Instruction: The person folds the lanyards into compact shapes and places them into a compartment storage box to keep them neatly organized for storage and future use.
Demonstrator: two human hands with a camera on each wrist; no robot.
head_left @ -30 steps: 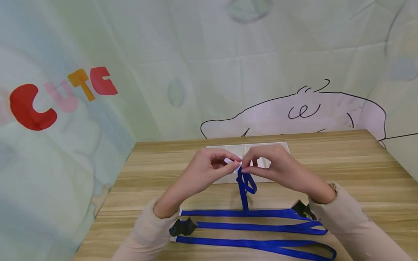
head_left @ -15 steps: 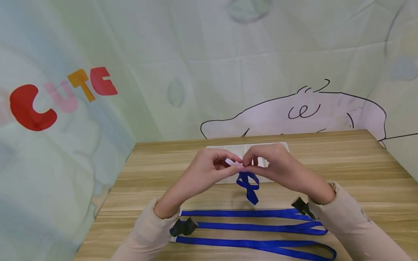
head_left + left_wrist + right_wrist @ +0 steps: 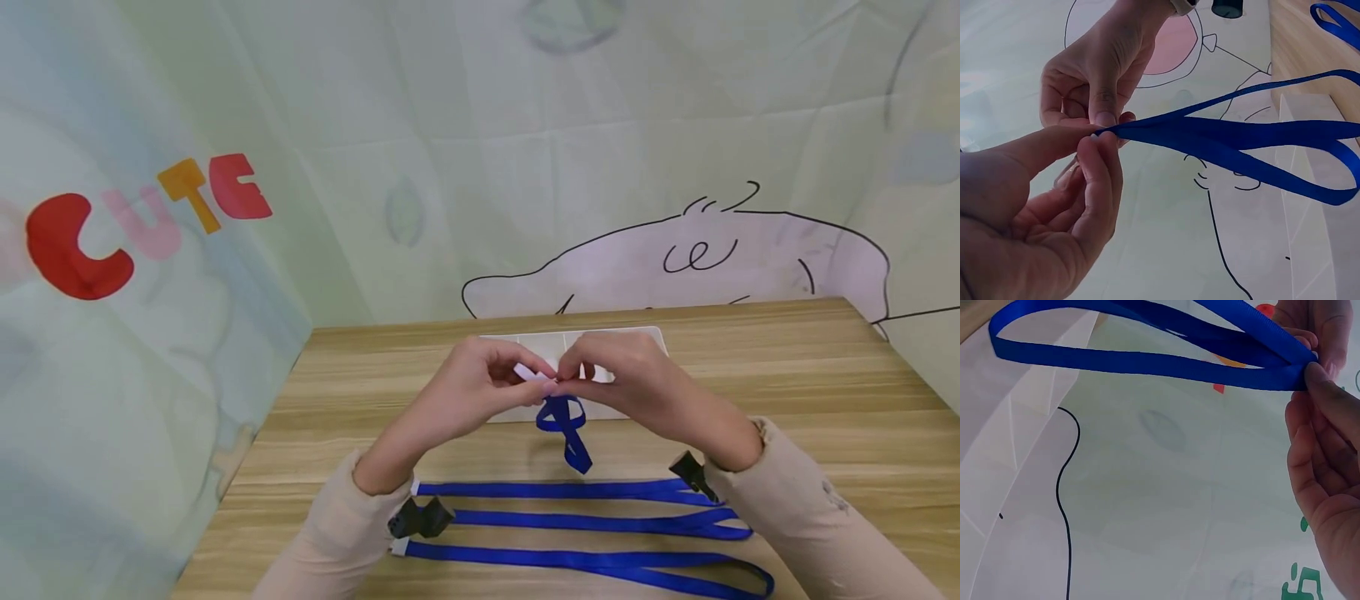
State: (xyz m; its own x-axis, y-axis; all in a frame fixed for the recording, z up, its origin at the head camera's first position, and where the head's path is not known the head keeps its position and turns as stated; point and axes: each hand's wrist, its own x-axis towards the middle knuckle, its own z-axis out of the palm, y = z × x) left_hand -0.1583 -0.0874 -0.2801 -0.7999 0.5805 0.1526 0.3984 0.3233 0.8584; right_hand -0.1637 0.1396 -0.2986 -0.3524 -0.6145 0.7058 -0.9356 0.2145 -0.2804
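Fingertips meeting above the table, my left hand pinches a small flat white piece, whose kind is mostly hidden by the fingers. My right hand pinches the gathered end of a blue lanyard right against it. The lanyard's ribbon hangs below in loops, off the tabletop. In the left wrist view, the ribbon fans out from the pinched point, and a pale clear edge shows beneath the left fingers. In the right wrist view, the right thumb presses on the ribbon. The join itself is covered by fingertips.
Several blue lanyards lie side by side across the wooden table, white ends to the left, loops to the right. Behind the hands sits a white divided tray. A printed curtain hangs beyond the table's back edge.
The hanging ribbon has gone from a straight drop with a side loop to twisted loops, its lower end slightly higher and to the right. Both hands stay nearly in place, fingertips closer together.
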